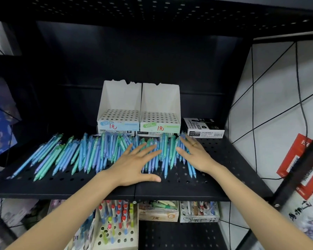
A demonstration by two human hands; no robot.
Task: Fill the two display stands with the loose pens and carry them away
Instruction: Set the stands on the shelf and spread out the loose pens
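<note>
Pens (90, 154), blue and green, lie spread across the black perforated shelf (215, 177) before two empty white display stands (119, 112) (160, 114). Left hand (134, 166) and right hand (195, 154) rest flat on them, fingers straight, gripping nothing.

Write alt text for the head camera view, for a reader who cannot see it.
Two open hands, left hand and right hand, rest flat on a spread of loose blue and green pens on a black perforated shelf. Behind stand two empty white display stands, holes unfilled, beside a marker box.
</note>
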